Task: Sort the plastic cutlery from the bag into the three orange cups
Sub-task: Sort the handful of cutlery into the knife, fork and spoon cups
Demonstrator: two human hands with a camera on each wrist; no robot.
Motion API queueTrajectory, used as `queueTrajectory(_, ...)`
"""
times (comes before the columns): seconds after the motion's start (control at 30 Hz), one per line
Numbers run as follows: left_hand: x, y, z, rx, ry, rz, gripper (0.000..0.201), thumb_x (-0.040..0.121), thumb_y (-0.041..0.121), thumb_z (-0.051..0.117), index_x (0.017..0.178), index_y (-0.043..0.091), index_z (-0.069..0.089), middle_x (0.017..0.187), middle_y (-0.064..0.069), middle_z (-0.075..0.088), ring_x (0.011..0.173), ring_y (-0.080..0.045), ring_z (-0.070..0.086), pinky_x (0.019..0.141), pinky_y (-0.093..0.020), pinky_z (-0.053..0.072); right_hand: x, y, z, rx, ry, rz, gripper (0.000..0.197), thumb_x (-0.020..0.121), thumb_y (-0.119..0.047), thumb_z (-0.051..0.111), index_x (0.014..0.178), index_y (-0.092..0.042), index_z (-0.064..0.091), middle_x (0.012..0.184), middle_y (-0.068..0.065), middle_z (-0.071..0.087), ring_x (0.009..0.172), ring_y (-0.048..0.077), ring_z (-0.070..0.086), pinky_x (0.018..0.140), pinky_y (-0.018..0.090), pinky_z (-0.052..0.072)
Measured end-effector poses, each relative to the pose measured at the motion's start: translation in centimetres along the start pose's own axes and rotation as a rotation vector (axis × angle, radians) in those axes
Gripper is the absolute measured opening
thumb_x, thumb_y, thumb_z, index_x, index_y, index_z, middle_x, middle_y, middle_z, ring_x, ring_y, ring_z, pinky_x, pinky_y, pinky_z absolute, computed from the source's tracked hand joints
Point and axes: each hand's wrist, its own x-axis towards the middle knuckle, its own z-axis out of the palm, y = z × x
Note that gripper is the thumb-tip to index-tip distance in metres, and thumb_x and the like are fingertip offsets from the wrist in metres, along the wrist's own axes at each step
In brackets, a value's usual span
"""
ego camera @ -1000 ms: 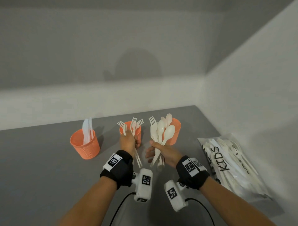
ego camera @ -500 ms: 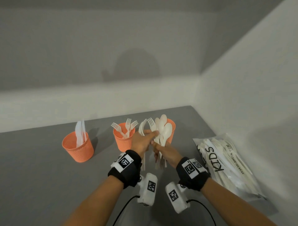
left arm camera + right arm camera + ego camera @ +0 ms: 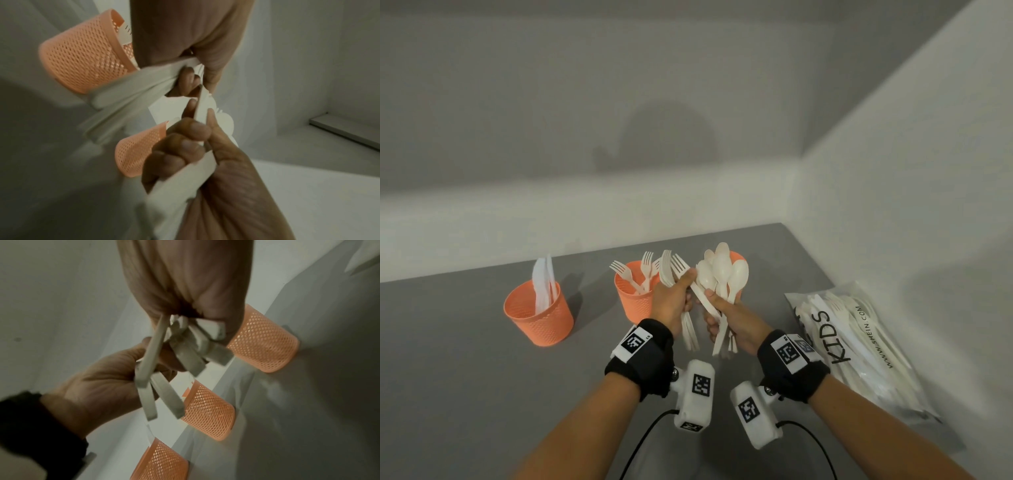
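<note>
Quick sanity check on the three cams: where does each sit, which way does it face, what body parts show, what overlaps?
Head: worn on the head, looking forward and down at the grey table; both forearms, left hand and right hand show.
Left wrist: looks along the left hand at its fork handles; the right hand shows too.
Right wrist: looks along the right hand at cutlery handles; the left hand shows.
Shared: all three see both hands and orange cups.

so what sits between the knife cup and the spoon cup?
Head view: the fork cup, forks standing in it, sits between the knife cup and the spoon cup.
</note>
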Motion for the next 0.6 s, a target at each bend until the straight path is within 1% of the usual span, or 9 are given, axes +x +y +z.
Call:
queueTrajectory(0.07, 0.4, -0.1, -0.4, 0.015, 0.061, 0.029, 0.021, 0.092, 0.015, 0.052, 0.073, 0.007, 0.055, 0.044, 0.006, 0.052, 0.041, -0.009, 0.042, 0.041, -0.018, 0.036, 0.2, 0.0, 0.2, -0.050, -0.014, -0.007, 0.028, 0.098, -0.033, 0.043, 0.084, -0.013, 0.056, 0.050, -0.001, 0.055, 0.039, 0.009, 0.048, 0.045, 0.022, 0.043)
queueTrajectory(0.13, 0.9, 0.0, -1.0, -0.009, 0.097, 0.032, 0.017, 0.093, 0.016, 0.046, 0.084, 0.006, 0.055, 0.052, 0.003, 0.058, 0.048, -0.015, 0.048, 0.049, -0.025, 0.040, 0.4, -0.1, 0.3, -0.080, -0.016, -0.013, 0.027, 0.098, -0.033, 0.041, 0.084, -0.014, 0.054, 0.058, 0.002, 0.059, 0.044, 0.011, 0.051, 0.047, 0.023, 0.045)
queueTrajectory(0.2, 1.4, 0.3, -2.0, -0.043, 0.139, 0.019, 0.014, 0.095, 0.013, 0.041, 0.086, 0.009, 0.051, 0.057, 0.000, 0.057, 0.043, -0.010, 0.050, 0.044, -0.021, 0.041, 0.7, -0.3, 0.0, -0.037, 0.007, -0.013, 0.024, 0.098, -0.031, 0.041, 0.085, -0.014, 0.052, 0.066, 0.006, 0.056, 0.050, 0.015, 0.054, 0.051, 0.027, 0.048)
queueTrajectory(0.27, 1.9, 0.9, -3.3, -0.111, 0.148, -0.006, 0.022, 0.096, 0.008, 0.040, 0.075, 0.009, 0.048, 0.046, 0.002, 0.051, 0.035, -0.007, 0.047, 0.038, -0.016, 0.041, 1.0, -0.4, -0.6, -0.016, 0.050, -0.029, 0.023, 0.098, -0.030, 0.043, 0.083, -0.014, 0.050, 0.062, 0.006, 0.053, 0.049, 0.017, 0.054, 0.053, 0.030, 0.050)
queueTrajectory(0.37, 3.5, 2.1, -5.4, -0.158, 0.168, 0.002, 0.025, 0.095, 0.004, 0.042, 0.070, 0.009, 0.044, 0.037, 0.005, 0.047, 0.034, -0.007, 0.050, 0.041, -0.015, 0.044, 1.5, -0.6, -1.3, 0.002, 0.077, -0.039, 0.022, 0.097, -0.033, 0.044, 0.085, -0.016, 0.053, 0.049, -0.002, 0.041, 0.038, 0.010, 0.042, 0.050, 0.028, 0.048)
queueTrajectory(0.4, 4.2, 2.6, -6.0, -0.138, 0.211, 0.035, 0.024, 0.094, 0.006, 0.044, 0.070, 0.010, 0.044, 0.037, 0.004, 0.047, 0.034, -0.008, 0.051, 0.041, -0.016, 0.045, 1.8, -0.8, -1.4, 0.012, 0.081, -0.032, 0.023, 0.097, -0.035, 0.044, 0.085, -0.018, 0.054, 0.047, -0.004, 0.036, 0.036, 0.007, 0.036, 0.046, 0.025, 0.045)
queueTrajectory(0.47, 5.6, 4.3, -6.7, -0.055, 0.308, 0.172, 0.023, 0.095, 0.012, 0.046, 0.072, 0.014, 0.044, 0.040, 0.005, 0.047, 0.034, -0.008, 0.049, 0.043, -0.019, 0.046, 2.2, -1.3, -1.6, 0.027, 0.076, -0.015, 0.026, 0.095, -0.039, 0.046, 0.082, -0.018, 0.054, 0.044, -0.007, 0.032, 0.033, 0.005, 0.028, 0.040, 0.020, 0.036)
queueTrajectory(0.53, 6.7, 6.2, -6.4, 0.015, 0.357, 0.326, 0.019, 0.096, 0.018, 0.045, 0.077, 0.019, 0.047, 0.051, 0.003, 0.045, 0.039, -0.007, 0.046, 0.046, -0.021, 0.046, 2.7, -1.7, -1.6, 0.018, 0.070, 0.001, 0.027, 0.091, -0.040, 0.052, 0.077, -0.018, 0.050, 0.042, -0.008, 0.033, 0.031, 0.004, 0.026, 0.036, 0.017, 0.029)
queueTrajectory(0.6, 7.6, 7.3, -5.8, 0.072, 0.358, 0.428, 0.018, 0.097, 0.021, 0.045, 0.080, 0.023, 0.049, 0.062, 0.002, 0.044, 0.045, -0.008, 0.044, 0.051, -0.021, 0.047, 3.0, -2.0, -1.5, -0.005, 0.059, 0.013, 0.029, 0.089, -0.037, 0.057, 0.070, -0.018, 0.046, 0.041, -0.008, 0.034, 0.030, 0.003, 0.026, 0.034, 0.016, 0.027)
